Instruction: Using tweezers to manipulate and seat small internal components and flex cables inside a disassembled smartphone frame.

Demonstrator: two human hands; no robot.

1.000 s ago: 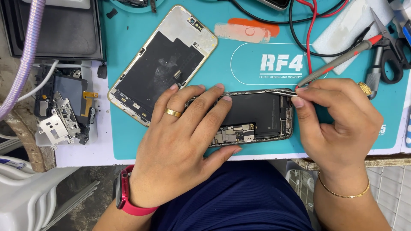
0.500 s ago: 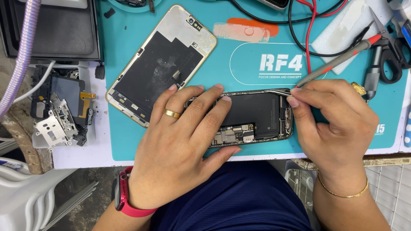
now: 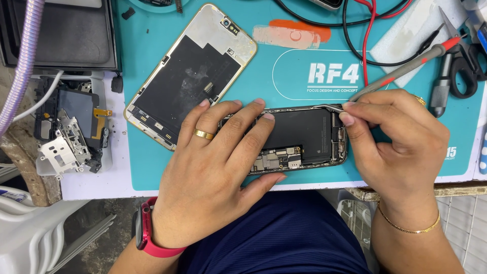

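1. The left hand (image 3: 215, 167) lies flat, fingers spread and pressing down on the opened phone body (image 3: 299, 139), which sits on the teal work mat (image 3: 264, 66). The palm and fingers hide the phone's left half; only the dark battery area and a strip of circuit board show past the fingertips.
2. The right hand (image 3: 398, 144) is pinched on thin metal tweezers (image 3: 332, 107) just beyond its thumb. The tips meet the phone's upper right edge, but what they touch is too small to make out, and the hand covers the rest of the tool.
3. Just beyond the left fingertips lies a detached screen panel (image 3: 190, 76), back side up and tilted.
4. Past the right knuckles a grey probe with a red tip (image 3: 406, 68) slants across the mat, its near end hidden behind the hand.
5. Farther right, black-handled scissors (image 3: 464, 63) are partly cut off by the frame edge.
6. Well left of the left hand, off the mat, sits a pile of small metal brackets and phone parts (image 3: 68, 134), too jumbled to tell apart.
7. Farthest off, red and black cables (image 3: 365, 35) run out of the top edge.
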